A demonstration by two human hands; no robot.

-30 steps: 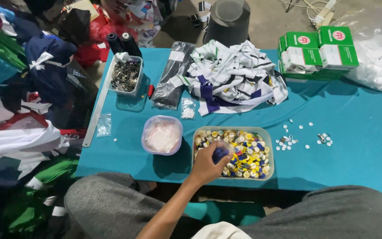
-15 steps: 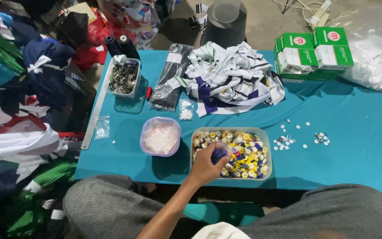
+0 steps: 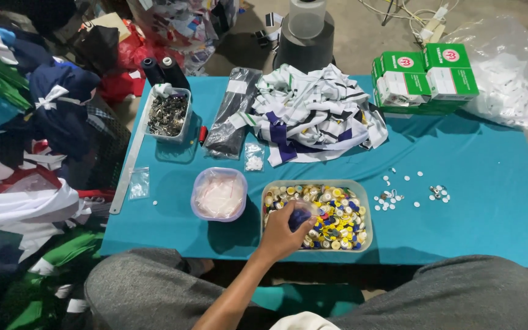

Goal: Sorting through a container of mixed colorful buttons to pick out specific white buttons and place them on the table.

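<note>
My left hand (image 3: 282,232) reaches into a clear rectangular tub (image 3: 365,211) full of mixed coloured buttons near the table's front edge. Its fingers are closed on a small clear packet of dark blue pieces (image 3: 302,215), held just over the tub's left half. A round clear container with a white plastic bag inside (image 3: 218,194) stands directly left of the tub. Several loose white buttons (image 3: 398,192) lie scattered on the teal tablecloth (image 3: 490,201) to the right. My right hand is out of view.
A pile of white, purple and green fabric strips (image 3: 319,113) lies at the back centre. Green-and-white boxes (image 3: 426,79) and a bag of white pieces (image 3: 505,70) sit back right. A tub of metal parts (image 3: 167,115), black thread spools (image 3: 163,70) and a ruler (image 3: 128,165) are left.
My left hand has stayed over the button tub with the packet; the view has shifted only slightly.
</note>
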